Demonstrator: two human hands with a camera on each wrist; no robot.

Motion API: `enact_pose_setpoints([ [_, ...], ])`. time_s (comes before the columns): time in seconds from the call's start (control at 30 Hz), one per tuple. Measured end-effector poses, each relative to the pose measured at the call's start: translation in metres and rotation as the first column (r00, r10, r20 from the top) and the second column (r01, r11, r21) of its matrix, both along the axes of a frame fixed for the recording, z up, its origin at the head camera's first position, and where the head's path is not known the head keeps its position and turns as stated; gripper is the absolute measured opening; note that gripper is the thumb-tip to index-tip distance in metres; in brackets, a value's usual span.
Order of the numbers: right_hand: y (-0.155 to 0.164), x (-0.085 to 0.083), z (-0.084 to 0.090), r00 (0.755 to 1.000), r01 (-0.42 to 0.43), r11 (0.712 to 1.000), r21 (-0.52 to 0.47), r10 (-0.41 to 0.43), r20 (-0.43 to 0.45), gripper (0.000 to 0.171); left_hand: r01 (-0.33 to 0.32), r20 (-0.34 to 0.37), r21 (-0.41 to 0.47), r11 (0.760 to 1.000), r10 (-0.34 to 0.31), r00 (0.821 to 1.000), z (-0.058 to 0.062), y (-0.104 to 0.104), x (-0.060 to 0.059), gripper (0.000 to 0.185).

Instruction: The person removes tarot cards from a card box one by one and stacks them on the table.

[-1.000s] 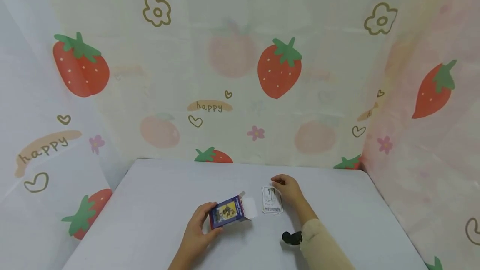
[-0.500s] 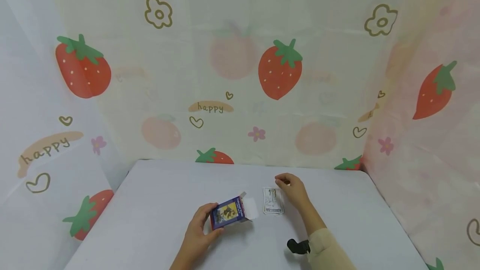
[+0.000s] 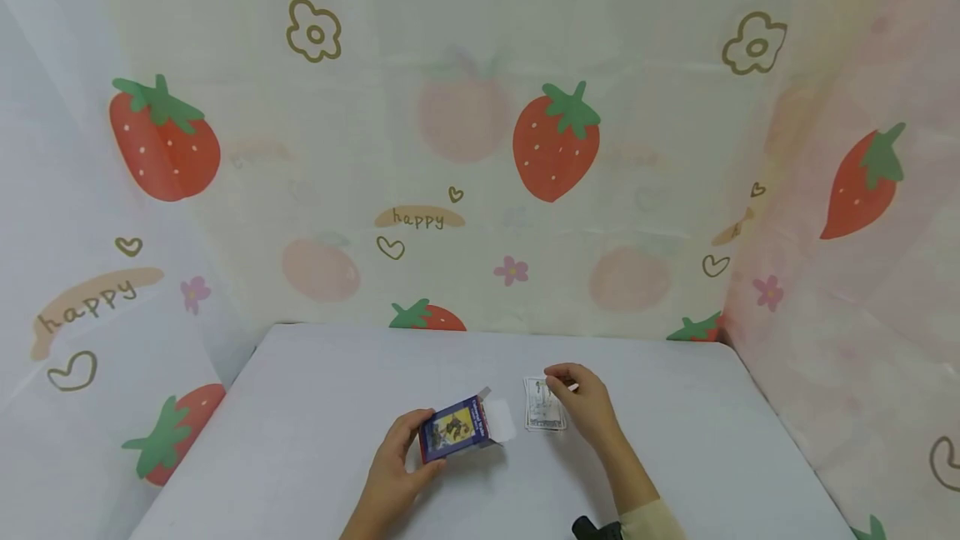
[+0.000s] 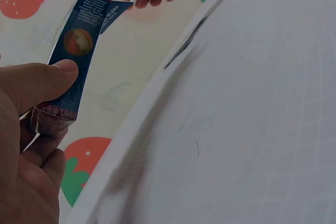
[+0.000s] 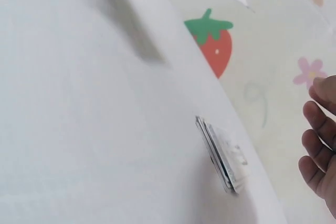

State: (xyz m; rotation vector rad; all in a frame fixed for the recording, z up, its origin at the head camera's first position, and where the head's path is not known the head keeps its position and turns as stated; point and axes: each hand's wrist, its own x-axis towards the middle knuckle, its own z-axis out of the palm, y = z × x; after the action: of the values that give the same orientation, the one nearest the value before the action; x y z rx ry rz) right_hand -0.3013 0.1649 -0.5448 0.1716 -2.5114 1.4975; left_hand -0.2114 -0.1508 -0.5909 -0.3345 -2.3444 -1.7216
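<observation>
A blue card box (image 3: 455, 428) sits at the counter's (image 3: 315, 407) near middle, tilted, its white flap (image 3: 501, 418) hanging open toward three o'clock. What is inside the box cannot be told from any view. The left hand (image 3: 396, 467) grasps it at the closed end, thumb pressed on the blue side panel and fingers curled round the underside, as the left wrist view shows (image 4: 71, 61). That forearm comes in from six o'clock, bare.

Just beside the open flap, at three o'clock of the box, a small stack of playing cards (image 3: 543, 412) lies flat on the counter, face up, edges slightly fanned; the right wrist view shows it as a thin pile (image 5: 223, 153). The right hand (image 3: 585, 402) hovers over the stack's far right corner, fingers loosely curled with thumb and forefinger drawn together; something small and pale shows at the fingertips, yet whether they pinch a card cannot be told. Its wrist angles back toward five o'clock, where a beige sleeve (image 3: 651, 519) begins.

A strawberry-print cloth (image 3: 555, 140) hangs behind the counter at twelve o'clock and along both sides.
</observation>
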Motion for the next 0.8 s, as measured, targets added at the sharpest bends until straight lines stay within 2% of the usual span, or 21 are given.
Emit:
enact_pose_setpoints([
  [0.3,-0.014,0.028,0.007,0.999,-0.034,0.996,-0.08,0.036,0.019,0.013,0.01,-0.022,0.003,1.0,-0.01,1.0,-0.002,0.001,-0.003,0.078],
  [0.53,-0.029,0.043,0.007,0.996,-0.093,0.988,-0.121,0.094,0.001,0.015,0.009,-0.006,0.008,1.0,-0.008,1.0,-0.002,0.001,0.0,0.079],
  [0.8,-0.038,0.052,0.009,0.993,-0.113,0.984,-0.139,0.117,0.021,0.014,0.015,0.0,-0.005,1.0,-0.015,1.0,-0.001,0.002,0.0,0.08],
])
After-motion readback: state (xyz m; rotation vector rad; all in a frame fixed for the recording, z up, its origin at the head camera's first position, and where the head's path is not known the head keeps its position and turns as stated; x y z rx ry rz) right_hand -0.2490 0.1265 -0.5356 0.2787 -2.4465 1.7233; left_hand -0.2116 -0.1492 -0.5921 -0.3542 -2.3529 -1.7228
